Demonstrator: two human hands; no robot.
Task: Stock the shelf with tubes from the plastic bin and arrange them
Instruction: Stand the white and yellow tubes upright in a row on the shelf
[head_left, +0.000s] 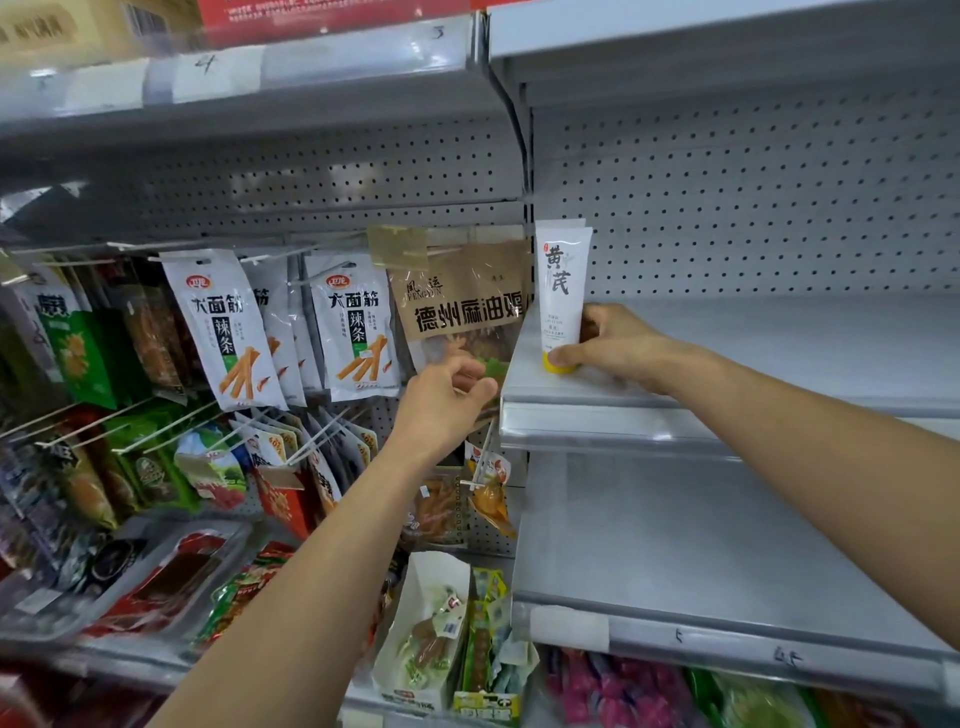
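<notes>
Right hand (618, 343) grips the white tube (563, 291) standing cap-down at the shelf (779, 332)'s front-left corner; left hand (441, 400) hovers alongside, loosely curled, empty.

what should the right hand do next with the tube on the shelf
Probably release the tube and draw back for another. The tube stands upright on its yellow cap at the shelf's front left corner, and the right hand grips its lower end; it looks set down, with bare shelf to its right.

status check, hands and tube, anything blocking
Left hand empty, loosely curled by shelf edge. Right hand grips white tube, upright on its yellow cap at the shelf's left front corner. Nothing blocking.
</notes>
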